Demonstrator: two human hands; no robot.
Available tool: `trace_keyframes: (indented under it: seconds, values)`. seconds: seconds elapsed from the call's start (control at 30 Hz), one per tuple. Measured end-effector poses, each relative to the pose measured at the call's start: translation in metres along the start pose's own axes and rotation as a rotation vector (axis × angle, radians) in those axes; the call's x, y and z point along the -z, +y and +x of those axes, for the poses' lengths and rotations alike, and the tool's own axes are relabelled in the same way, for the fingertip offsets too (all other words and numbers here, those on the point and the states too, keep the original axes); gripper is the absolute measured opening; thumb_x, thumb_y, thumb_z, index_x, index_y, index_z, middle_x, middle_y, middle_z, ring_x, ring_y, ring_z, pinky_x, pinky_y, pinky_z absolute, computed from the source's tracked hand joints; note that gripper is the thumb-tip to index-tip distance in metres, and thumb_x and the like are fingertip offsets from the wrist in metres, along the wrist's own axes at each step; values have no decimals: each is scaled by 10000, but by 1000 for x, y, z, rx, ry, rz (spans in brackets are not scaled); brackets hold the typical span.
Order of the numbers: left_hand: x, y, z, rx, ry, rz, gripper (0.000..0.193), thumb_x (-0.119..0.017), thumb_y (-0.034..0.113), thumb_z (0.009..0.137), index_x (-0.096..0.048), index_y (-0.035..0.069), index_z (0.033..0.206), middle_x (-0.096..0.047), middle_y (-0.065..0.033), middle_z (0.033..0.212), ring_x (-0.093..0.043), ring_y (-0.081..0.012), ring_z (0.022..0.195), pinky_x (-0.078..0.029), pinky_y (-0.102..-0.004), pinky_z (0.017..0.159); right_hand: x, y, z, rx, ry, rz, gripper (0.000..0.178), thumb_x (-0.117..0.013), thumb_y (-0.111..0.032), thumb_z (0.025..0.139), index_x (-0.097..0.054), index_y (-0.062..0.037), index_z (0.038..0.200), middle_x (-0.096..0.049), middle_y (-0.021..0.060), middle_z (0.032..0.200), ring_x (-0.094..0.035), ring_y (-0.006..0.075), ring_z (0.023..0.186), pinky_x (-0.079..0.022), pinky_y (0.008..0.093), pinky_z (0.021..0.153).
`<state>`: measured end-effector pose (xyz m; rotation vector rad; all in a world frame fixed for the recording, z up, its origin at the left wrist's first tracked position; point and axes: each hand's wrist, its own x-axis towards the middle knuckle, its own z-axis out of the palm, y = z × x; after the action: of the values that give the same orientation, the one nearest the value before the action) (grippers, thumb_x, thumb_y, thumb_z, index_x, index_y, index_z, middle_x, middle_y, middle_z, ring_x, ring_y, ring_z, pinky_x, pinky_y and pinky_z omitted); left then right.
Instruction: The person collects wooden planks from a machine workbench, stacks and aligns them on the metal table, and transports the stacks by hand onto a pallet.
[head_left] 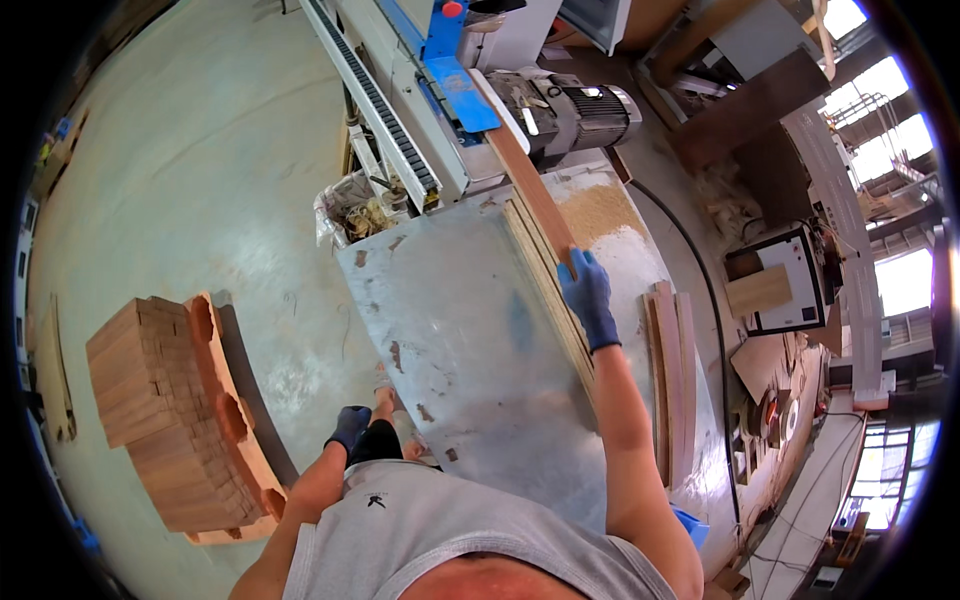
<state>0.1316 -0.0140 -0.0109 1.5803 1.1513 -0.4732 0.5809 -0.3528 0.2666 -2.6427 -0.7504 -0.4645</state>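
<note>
Evidently the work centres on a long, flat, reddish-brown wooden strip [535, 190], its far end under the blue sheet-metal guard [460, 95] of a pale grey machine and its near end over the metal-topped grey table [450, 330]. The right hand in a blue glove [587, 292] lies on that near end; whether its grip clasps the wood or merely pushes, I cannot tell. The left hand in a dark blue glove [349, 427] hangs beside the body, well apart from the strip, with nothing visible in its grip; how tightly the fingers curl is unclear.

To do this well, I would judge, keep the strip level and in line with the guard, press evenly from behind, and keep the glove well back from the opening.

Under the machine's side, a whitish plastic-lined bin [325, 222] contains tan shavings or scraps [368, 218]; its depth is hidden.
</note>
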Motion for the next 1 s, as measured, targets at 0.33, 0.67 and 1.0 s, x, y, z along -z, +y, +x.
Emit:
trace_keyframes:
  seconds: [0.33, 0.67, 1.0]
  values:
    - [-15, -4, 8, -251, -56, 285, 288, -621, 292, 830, -743, 38, 772, -724, -208, 792, -714, -371, 784, -528, -453, 737, 132, 34, -205, -183, -153, -5, 461, -706, -185, 853, -625, -24, 1278, -652, 151, 1038, -628, 377, 967, -502, 458, 849]
    - [-24, 14, -13, -119, -62, 269, 268, -636, 278, 833, -761, 42, 862, -725, -146, 807, -702, -288, 737, -520, -402, 648, 182, 50, -258, -202, -196, 7, 450, -712, -194, 822, -649, -9, 1227, -646, 175, 975, -639, 382, 904, -515, 454, 792]
    - [-2, 24, -63, -223, 54, 367, 293, -562, 280, 831, -726, 61, 727, -707, -179, 729, -687, -337, 709, -527, -449, 727, 96, 95, -110, -402, -655, 1011, 772, -641, -486, 974, -455, 74, 1471, -596, 131, 1393, -564, 182, 1230, -406, 324, 1089]
